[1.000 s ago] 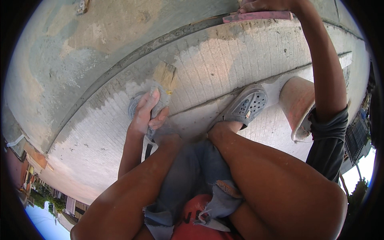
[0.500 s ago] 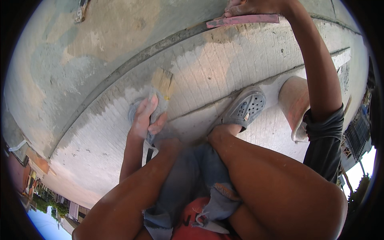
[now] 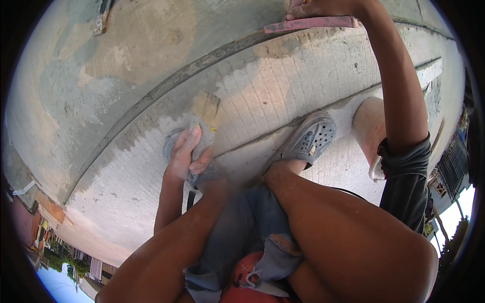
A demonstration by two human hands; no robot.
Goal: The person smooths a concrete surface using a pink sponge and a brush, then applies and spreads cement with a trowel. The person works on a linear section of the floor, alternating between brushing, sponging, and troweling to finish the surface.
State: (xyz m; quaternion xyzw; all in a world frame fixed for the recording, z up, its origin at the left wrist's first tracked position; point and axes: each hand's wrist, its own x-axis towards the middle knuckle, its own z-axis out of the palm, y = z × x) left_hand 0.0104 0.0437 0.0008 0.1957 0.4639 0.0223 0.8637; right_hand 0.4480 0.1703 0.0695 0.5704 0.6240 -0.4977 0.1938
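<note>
My pink float [image 3: 310,24] sits up near the top edge, lying lengthwise along the dark strip [image 3: 202,61] where ribbed concrete [image 3: 273,86] meets the patchy concrete [image 3: 126,50]. Over the last second I've slid it left along that line, then eased it a touch back to the right — I read that as short, back-and-forth strokes, with the effort all on that side. My right hand [image 3: 323,8] is curled closed on the back of it, though the handle is mostly hidden and I can't make out every finger.

My left hand [image 3: 186,151] has barely moved: thumb and fingers are wrapped round the brush [image 3: 206,107], bristles pointing away from me — to my eye, parked rather than working. It hangs over the left shoe [image 3: 171,143]. Further out, the right shoe [image 3: 313,134] rests on the ribbed concrete, and a stained bucket [image 3: 366,121] stands beyond it, near my right forearm.
</note>
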